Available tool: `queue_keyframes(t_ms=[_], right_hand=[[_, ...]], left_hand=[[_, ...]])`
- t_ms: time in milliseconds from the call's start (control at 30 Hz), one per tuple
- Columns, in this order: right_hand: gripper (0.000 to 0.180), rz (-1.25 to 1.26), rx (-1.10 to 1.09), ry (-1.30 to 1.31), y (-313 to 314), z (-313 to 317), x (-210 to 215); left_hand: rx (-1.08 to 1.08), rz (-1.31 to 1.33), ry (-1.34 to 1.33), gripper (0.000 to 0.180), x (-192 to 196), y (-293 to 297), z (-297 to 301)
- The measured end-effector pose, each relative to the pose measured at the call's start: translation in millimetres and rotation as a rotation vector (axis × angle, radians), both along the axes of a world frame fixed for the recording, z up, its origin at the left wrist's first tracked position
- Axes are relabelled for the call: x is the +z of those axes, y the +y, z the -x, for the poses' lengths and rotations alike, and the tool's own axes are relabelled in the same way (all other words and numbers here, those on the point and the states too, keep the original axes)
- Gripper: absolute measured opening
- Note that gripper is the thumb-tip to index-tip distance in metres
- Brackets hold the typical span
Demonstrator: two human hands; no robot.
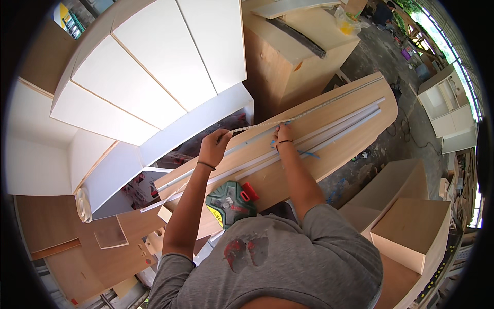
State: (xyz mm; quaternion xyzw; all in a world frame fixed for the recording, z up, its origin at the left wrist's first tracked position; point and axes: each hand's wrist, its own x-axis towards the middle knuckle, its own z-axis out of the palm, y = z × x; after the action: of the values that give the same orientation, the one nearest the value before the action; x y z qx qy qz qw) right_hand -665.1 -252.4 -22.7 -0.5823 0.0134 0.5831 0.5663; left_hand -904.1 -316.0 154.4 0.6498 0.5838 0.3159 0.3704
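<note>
A long, thin, pale strip (pixel 329 99) with small marks along it runs across a light wood board (pixel 360 131). Pinched between the fingers of my left hand (pixel 213 147) is its near part, slightly raised off the board. My right hand (pixel 283 135) is closed farther along, over the board, with the strip passing by its fingertips. Bits of blue show about those fingers, and what they grip is hard to make out. White and grey narrow profiles (pixel 334 129) lie lengthwise under my forearms. A green tool or case (pixel 230 206) with red parts and a yellow label sits close to my body.
A white cabinet (pixel 154 67) with several panels stands at left. Beyond the board is a wooden box unit (pixel 293 56) with a dark bar (pixel 296 37) on top. More cabinet carcasses (pixel 406 232) stand at right. A cable (pixel 411 134) lies on the concrete floor.
</note>
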Motion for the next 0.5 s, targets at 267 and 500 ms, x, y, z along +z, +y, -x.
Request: queue_keyframes(t_ms=[267,500], right_hand=[[0.029,0.128,0.177,-0.777,0,-21,-27],[0.032,-0.218,0.645,-1.425,-10,7,-32]], left_hand=[[-0.012,0.018,-0.041,0.028,4,6,-16],[-0.005,-0.020,-0.011,0.029,-2,6,-6]])
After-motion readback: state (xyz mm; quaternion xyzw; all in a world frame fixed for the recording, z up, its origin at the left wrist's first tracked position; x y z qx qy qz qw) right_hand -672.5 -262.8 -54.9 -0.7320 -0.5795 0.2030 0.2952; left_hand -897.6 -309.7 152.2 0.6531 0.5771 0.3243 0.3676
